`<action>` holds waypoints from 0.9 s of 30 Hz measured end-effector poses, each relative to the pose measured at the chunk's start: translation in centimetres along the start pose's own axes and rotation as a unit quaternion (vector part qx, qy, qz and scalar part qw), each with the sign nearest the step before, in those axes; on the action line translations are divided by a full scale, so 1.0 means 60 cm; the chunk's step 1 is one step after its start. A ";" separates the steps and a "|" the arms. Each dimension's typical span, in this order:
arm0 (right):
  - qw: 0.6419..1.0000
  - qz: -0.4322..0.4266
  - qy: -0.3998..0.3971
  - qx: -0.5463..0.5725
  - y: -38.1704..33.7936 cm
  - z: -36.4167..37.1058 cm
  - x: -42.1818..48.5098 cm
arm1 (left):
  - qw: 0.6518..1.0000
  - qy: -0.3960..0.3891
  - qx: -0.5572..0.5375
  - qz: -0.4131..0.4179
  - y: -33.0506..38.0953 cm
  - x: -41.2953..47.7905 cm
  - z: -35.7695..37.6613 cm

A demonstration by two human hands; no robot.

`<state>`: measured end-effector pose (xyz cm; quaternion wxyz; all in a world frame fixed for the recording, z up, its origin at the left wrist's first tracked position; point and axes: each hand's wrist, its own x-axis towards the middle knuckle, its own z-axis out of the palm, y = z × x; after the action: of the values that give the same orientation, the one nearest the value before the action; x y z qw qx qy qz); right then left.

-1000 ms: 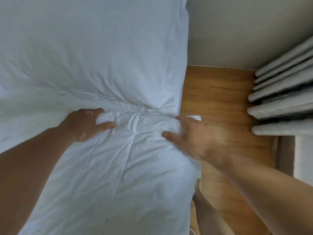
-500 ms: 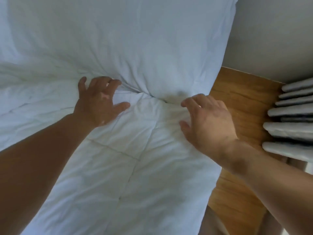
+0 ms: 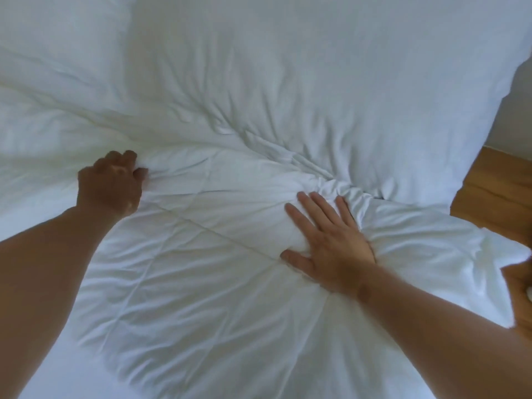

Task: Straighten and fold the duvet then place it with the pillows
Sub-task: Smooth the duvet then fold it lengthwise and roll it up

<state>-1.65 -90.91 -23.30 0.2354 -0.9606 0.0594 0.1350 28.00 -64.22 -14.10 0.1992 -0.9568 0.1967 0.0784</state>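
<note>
The folded white duvet (image 3: 201,298), quilted with stitched lines, fills the whole lower and middle part of the frame. Its far edge is pushed up against the pillows, touching them along a crumpled seam that runs across the middle. The big pillow (image 3: 345,67) takes up the upper centre and upper right, its cover creased where the duvet presses into it. A second pillow (image 3: 57,30) sits in the upper left corner, just beside the first. A strip of wooden floor (image 3: 495,191) shows at the right edge, beyond the corner of the bedding.

The right hand (image 3: 331,240) lies right of centre, palm down, fingers straight and spread, pressing flat on the puffed edge of the duvet and holding nothing. The left hand (image 3: 110,182), at middle left, has its fingers curled tight, gripping the duvet at the fold where it meets the pillows.
</note>
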 end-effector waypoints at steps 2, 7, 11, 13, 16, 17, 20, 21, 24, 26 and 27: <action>1.000 -0.002 0.010 -0.008 0.001 0.009 -0.002 | 0.997 0.063 -0.034 0.000 -0.006 0.046 -0.013; 0.998 -0.004 0.048 -0.031 0.004 0.038 0.008 | 0.985 0.162 0.004 0.062 -0.007 0.175 -0.023; 0.996 -0.007 0.078 -0.044 0.013 0.057 0.020 | 0.997 -0.020 -0.032 -0.063 0.087 0.176 0.106; 0.995 -0.008 0.088 -0.049 0.017 0.064 0.025 | 0.997 -0.013 -0.055 -0.060 0.098 0.178 0.152; 0.993 -0.016 0.094 -0.065 0.022 0.071 0.036 | 0.993 -0.028 -0.110 -0.034 0.065 0.208 0.151; 0.993 -0.017 0.094 -0.067 0.023 0.071 0.038 | 0.990 -0.037 -0.135 -0.021 0.050 0.214 0.145; 0.993 -0.013 0.090 -0.078 0.023 0.070 0.039 | 0.980 0.015 -0.196 0.043 0.031 0.163 0.114; 0.993 -0.013 0.088 -0.081 0.023 0.069 0.037 | 0.979 0.050 -0.191 0.043 0.027 0.123 0.106; 0.993 -0.009 0.081 -0.082 0.020 0.063 0.038 | 0.981 0.044 -0.186 -0.034 -0.013 -0.038 0.116; 0.994 -0.007 0.078 -0.080 0.015 0.060 0.035 | 0.976 -0.014 -0.193 -0.104 -0.052 -0.165 0.169; 0.994 -0.006 0.079 -0.077 0.012 0.058 0.035 | 0.972 -0.038 -0.191 -0.134 -0.061 -0.227 0.198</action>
<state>-0.58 -90.02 -27.18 0.1561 -0.9839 0.0611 0.0619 16.25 -51.55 -20.51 0.0284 -0.9911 0.0402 0.1235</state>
